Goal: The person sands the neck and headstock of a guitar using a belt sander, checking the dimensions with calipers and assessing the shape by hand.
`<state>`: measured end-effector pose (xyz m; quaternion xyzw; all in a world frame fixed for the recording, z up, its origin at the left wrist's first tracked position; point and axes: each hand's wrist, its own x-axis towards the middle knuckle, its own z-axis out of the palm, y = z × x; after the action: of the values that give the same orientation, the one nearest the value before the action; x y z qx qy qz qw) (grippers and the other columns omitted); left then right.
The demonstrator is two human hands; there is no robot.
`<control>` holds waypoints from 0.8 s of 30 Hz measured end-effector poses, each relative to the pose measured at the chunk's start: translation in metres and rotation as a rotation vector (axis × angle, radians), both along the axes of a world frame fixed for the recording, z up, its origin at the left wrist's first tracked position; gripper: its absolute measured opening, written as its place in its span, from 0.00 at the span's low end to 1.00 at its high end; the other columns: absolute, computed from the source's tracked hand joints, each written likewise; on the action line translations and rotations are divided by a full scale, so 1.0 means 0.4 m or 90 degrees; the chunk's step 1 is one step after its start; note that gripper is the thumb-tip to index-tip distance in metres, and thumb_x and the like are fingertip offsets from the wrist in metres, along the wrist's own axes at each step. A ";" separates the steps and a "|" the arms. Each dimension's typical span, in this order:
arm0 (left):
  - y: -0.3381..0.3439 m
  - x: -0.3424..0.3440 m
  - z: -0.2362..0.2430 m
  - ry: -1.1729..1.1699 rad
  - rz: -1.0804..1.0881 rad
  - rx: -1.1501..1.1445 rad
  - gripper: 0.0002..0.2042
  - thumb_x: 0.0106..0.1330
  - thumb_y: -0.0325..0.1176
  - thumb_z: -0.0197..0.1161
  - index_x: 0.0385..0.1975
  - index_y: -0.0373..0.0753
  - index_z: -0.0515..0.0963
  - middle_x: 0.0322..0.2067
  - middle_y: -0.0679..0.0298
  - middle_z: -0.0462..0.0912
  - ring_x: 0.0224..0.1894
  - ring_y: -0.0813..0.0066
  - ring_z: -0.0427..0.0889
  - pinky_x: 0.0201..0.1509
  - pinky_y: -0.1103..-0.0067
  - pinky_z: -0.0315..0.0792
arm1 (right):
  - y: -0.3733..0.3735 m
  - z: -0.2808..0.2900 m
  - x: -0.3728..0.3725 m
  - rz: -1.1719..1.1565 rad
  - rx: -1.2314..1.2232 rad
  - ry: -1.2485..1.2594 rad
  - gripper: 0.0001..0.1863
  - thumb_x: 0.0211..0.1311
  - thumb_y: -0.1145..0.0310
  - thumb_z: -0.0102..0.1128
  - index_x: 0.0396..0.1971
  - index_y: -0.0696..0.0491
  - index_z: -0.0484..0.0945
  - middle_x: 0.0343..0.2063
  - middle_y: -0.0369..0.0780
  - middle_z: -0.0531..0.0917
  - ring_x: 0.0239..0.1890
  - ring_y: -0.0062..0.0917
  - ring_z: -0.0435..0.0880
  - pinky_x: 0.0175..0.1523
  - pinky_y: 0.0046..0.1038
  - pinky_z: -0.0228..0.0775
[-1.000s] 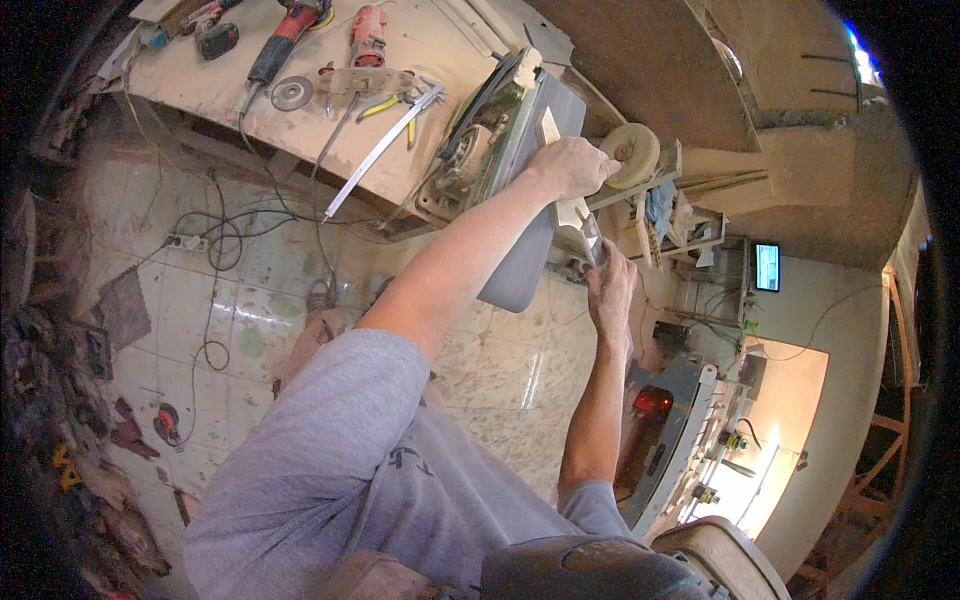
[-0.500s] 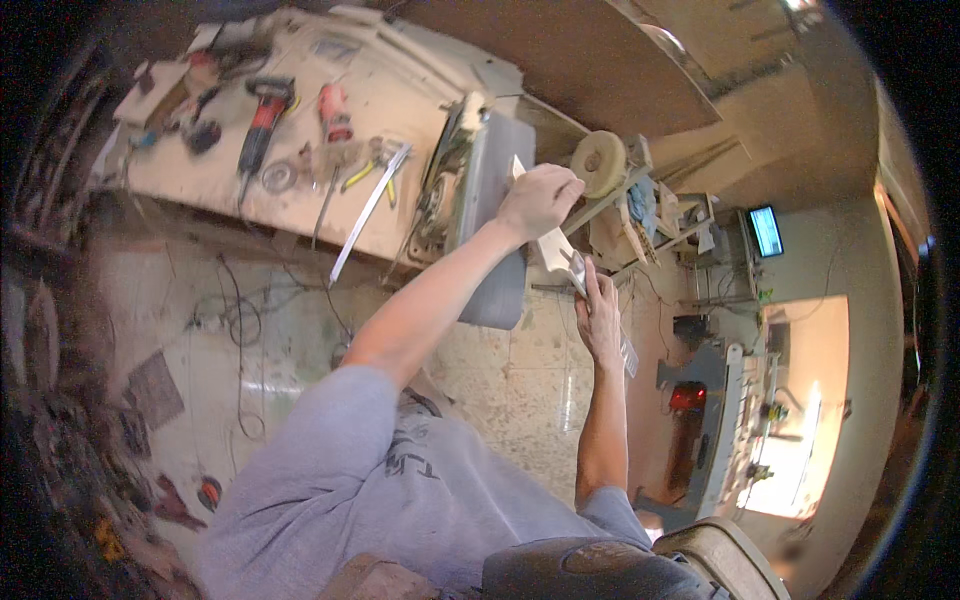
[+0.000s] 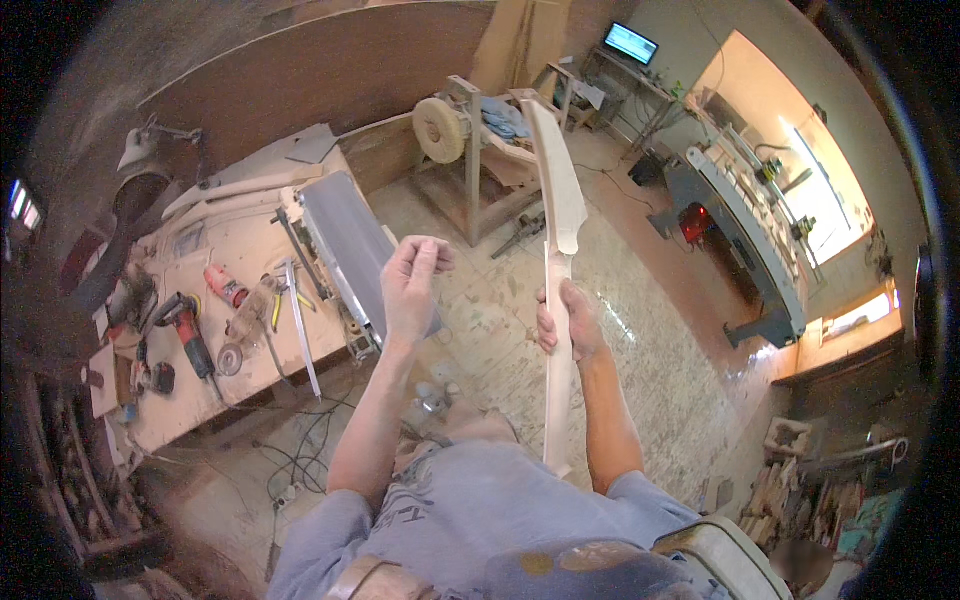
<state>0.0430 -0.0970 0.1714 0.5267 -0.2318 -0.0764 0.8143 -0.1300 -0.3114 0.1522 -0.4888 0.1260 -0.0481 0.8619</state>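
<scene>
My right hand (image 3: 568, 318) is wrapped around the slim middle of a long pale wooden piece (image 3: 555, 170). The piece stands lengthwise in front of me: its broad, blade-like part points away, and its narrow lower part runs down toward my shirt. My left hand (image 3: 412, 285) is off the wood, raised beside the belt sander (image 3: 350, 235). Its fingers are loosely curled in, with nothing visible in them. The sander has a wide grey belt and sits at the right end of the workbench (image 3: 160, 400).
On the bench lie an angle grinder (image 3: 185, 330), a red power tool (image 3: 226, 285), a caliper (image 3: 299, 325) and yellow-handled pliers. A round buffing wheel (image 3: 440, 130) is on a wooden stand beyond. Cables (image 3: 305, 450) lie on the floor. A grey machine (image 3: 735, 235) stands at the right.
My left hand has let go of the wooden piece. My right hand has brought it away from the sander and turned it lengthwise. The view has swung right.
</scene>
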 end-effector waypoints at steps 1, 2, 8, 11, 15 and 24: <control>-0.019 -0.018 -0.005 0.009 -0.029 0.014 0.12 0.81 0.35 0.55 0.42 0.33 0.80 0.35 0.64 0.85 0.37 0.78 0.82 0.48 0.77 0.78 | -0.019 -0.021 -0.022 0.002 0.053 -0.015 0.29 0.76 0.40 0.51 0.47 0.55 0.73 0.20 0.37 0.76 0.13 0.24 0.74 0.18 0.29 0.71; -0.037 -0.032 -0.015 0.003 -0.064 0.038 0.11 0.80 0.35 0.56 0.42 0.33 0.80 0.36 0.64 0.85 0.39 0.78 0.83 0.48 0.78 0.78 | -0.028 -0.026 -0.037 0.004 0.073 -0.029 0.29 0.77 0.39 0.50 0.47 0.55 0.73 0.19 0.37 0.76 0.12 0.23 0.73 0.17 0.28 0.70; -0.162 -0.105 -0.062 -0.001 -0.155 0.120 0.13 0.81 0.38 0.55 0.45 0.34 0.80 0.38 0.63 0.86 0.39 0.77 0.84 0.49 0.77 0.78 | -0.087 -0.070 -0.065 0.037 0.175 -0.129 0.29 0.77 0.37 0.47 0.48 0.51 0.71 0.15 0.35 0.73 0.06 0.21 0.68 0.09 0.24 0.62; -0.232 -0.148 -0.067 0.037 -0.165 0.130 0.13 0.81 0.39 0.55 0.45 0.34 0.79 0.38 0.63 0.86 0.40 0.77 0.84 0.49 0.77 0.78 | -0.132 -0.087 -0.069 0.092 0.253 -0.185 0.29 0.77 0.37 0.46 0.48 0.51 0.69 0.14 0.35 0.72 0.05 0.21 0.67 0.08 0.23 0.61; -0.307 -0.184 -0.100 0.050 -0.168 0.170 0.13 0.82 0.39 0.55 0.46 0.35 0.79 0.38 0.63 0.86 0.40 0.77 0.84 0.49 0.77 0.78 | -0.192 -0.111 -0.070 0.149 0.321 -0.215 0.28 0.77 0.37 0.44 0.47 0.51 0.68 0.14 0.36 0.72 0.05 0.23 0.68 0.08 0.23 0.62; -0.337 -0.259 -0.167 0.162 -0.121 0.225 0.15 0.81 0.41 0.54 0.48 0.34 0.78 0.39 0.62 0.86 0.40 0.77 0.84 0.49 0.78 0.78 | -0.253 -0.166 -0.020 0.257 0.422 -0.207 0.26 0.79 0.39 0.43 0.44 0.51 0.66 0.14 0.38 0.72 0.05 0.26 0.70 0.08 0.26 0.66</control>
<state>-0.0608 -0.2318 0.1048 0.6228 -0.1588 -0.2578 0.7215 -0.1379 -0.4125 0.0857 -0.1856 -0.1013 0.0882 0.9734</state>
